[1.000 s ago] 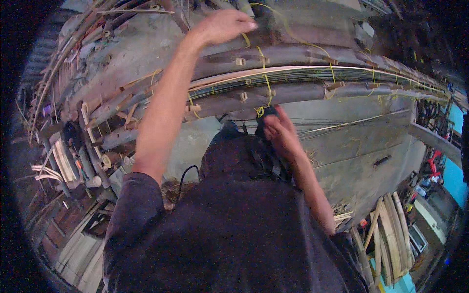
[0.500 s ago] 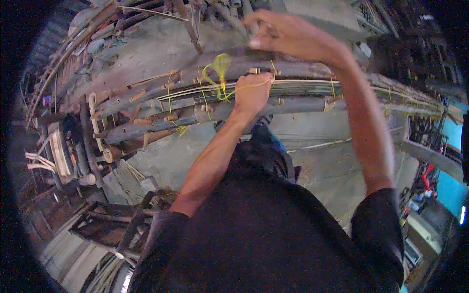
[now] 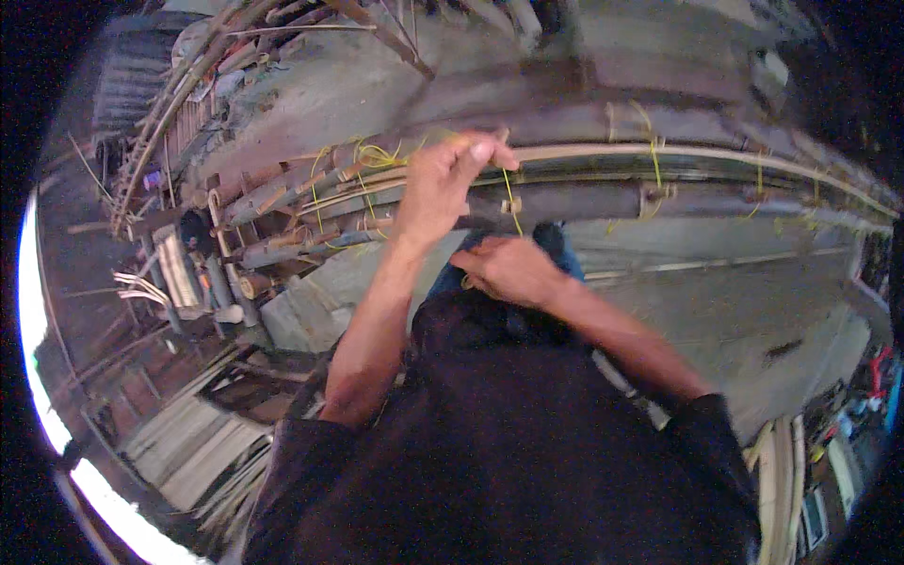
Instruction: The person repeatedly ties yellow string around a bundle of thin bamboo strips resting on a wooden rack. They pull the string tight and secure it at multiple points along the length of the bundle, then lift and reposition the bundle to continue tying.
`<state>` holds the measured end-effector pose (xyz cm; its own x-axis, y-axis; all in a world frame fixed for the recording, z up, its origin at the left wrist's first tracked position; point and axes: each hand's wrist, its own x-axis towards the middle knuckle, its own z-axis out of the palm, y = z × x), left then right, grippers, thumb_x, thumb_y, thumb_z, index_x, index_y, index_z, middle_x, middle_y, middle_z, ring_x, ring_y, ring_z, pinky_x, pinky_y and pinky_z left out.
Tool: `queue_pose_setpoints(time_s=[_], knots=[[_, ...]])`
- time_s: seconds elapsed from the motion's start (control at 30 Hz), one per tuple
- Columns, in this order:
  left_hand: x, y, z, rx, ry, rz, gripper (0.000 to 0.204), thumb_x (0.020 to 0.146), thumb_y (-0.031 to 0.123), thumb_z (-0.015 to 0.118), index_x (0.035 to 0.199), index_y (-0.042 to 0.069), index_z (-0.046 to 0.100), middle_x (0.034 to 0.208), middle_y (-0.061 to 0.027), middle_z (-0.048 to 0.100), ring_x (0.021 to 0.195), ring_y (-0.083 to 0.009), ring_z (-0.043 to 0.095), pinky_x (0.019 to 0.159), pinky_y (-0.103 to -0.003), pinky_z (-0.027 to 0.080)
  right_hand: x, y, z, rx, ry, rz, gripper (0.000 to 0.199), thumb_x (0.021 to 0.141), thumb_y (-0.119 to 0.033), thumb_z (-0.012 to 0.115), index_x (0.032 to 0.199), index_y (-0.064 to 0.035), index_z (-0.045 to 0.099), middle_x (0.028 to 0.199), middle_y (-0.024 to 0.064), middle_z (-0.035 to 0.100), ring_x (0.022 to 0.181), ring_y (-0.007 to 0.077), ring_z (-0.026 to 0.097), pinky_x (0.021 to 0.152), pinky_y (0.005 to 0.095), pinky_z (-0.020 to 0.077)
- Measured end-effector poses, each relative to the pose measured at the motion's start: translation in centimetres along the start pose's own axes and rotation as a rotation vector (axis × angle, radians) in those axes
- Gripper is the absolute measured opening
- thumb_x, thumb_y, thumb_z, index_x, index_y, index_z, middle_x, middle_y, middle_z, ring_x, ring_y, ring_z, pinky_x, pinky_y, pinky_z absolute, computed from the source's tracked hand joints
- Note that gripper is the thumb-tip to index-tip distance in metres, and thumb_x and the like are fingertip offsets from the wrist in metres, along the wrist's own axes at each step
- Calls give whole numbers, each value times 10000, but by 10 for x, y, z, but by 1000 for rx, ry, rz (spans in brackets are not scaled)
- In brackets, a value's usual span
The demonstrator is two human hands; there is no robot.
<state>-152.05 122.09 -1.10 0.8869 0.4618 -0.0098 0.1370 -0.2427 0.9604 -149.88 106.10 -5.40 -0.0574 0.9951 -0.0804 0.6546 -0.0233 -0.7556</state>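
Observation:
A long frame of two dark bamboo poles runs across in front of me, the far pole (image 3: pixel 556 122) and the near pole (image 3: pixel 574 201), with thin bamboo strips (image 3: pixel 603 153) between them. Yellow string (image 3: pixel 511 188) crosses from one pole to the other. My left hand (image 3: pixel 438 184) is at the far pole, fingers bent and closed on the string beside a small peg (image 3: pixel 504 137). Nearer my body, my right hand (image 3: pixel 513 271) is closed at the string's near end; its fingertips are partly hidden. A loose yellow string bundle (image 3: pixel 377 155) lies left of my left hand.
More yellow ties (image 3: pixel 656 168) span the poles to the right. Long bamboo poles (image 3: pixel 174 99) lean at the far left. A stack of split strips (image 3: pixel 179 268) stands left, with flat slats (image 3: pixel 193 443) below it. Other slats (image 3: pixel 780 480) are at the lower right.
My right hand has come down from above the far pole to near my body. My left hand has shifted slightly left and its fingers have turned. The string bundle has dropped onto the frame.

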Motion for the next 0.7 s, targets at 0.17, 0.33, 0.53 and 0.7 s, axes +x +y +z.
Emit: queue_pose_setpoints(time_s=[0.17,0.33,0.53,0.7], knots=[[118,-12,-18,307,-262,-162,480,948,484,365,782,65,530,681,8,507,630,-136,455,611,-279,402,-21,42,-131,-456,474,135,346,700,-65,639,1042,-103,603,994,68,588,891,273,586,750,376,502],[154,-84,-14,256,-361,-307,514,931,498,376,903,47,621,784,-52,615,680,-171,573,661,-316,458,-30,3,-149,-388,406,266,236,733,-60,648,968,-81,634,825,68,629,776,255,618,723,322,504],[97,-89,-163,538,-225,12,475,933,457,423,995,37,636,844,-73,683,784,-178,651,726,-314,500,-3,-86,10,1380,165,635,299,814,-133,667,1083,-38,580,801,65,628,724,153,611,661,288,480],[-8,-43,-189,381,-287,-66,319,907,301,484,933,32,653,834,-122,681,786,-328,646,748,-413,505,83,-73,92,556,393,539,157,874,-148,601,1001,-60,627,793,69,590,753,168,572,678,270,450]])
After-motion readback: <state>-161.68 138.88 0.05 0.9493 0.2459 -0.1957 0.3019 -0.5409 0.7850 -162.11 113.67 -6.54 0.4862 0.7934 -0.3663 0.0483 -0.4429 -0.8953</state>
